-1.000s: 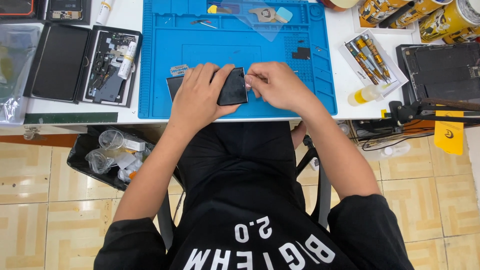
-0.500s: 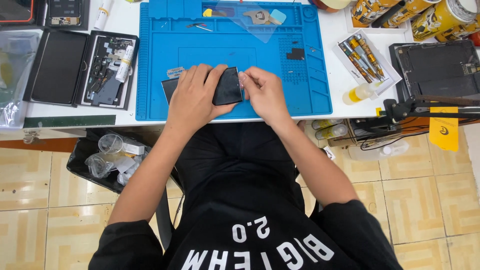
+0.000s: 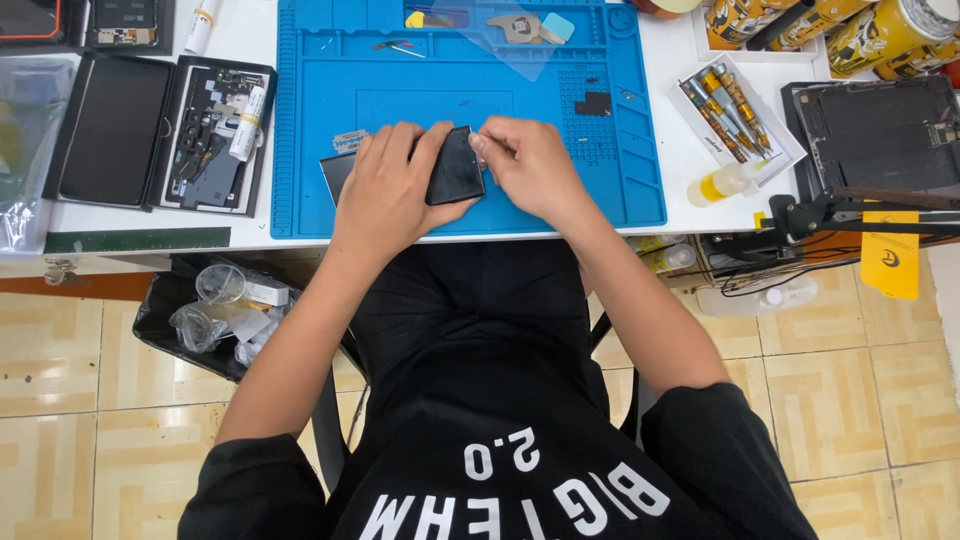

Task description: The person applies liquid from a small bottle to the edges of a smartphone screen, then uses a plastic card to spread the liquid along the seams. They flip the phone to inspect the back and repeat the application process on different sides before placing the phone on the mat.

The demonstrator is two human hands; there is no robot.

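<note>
Item: dark flat phone panel, centre of frame, on the lower part of the blue work mat; left hand covers its left half and clasps it, right hand pinches its upper right edge, whatever sits between those fingertips too small to make out. Around it: opened phone in black tray at upper left, a clear bag cut off at the left edge, screwdrivers in a white tray, a small yellow bottle right of the mat. Far right: yellow tag, rectangular, hanging from a black arm; yellow cans cropped at the top right.

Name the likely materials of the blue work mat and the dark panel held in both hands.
Blue work mat: probably silicone or rubber, matte, with moulded compartments. Dark panel: smooth, slightly glossy, perhaps glass or plastic; cannot tell which.
</note>
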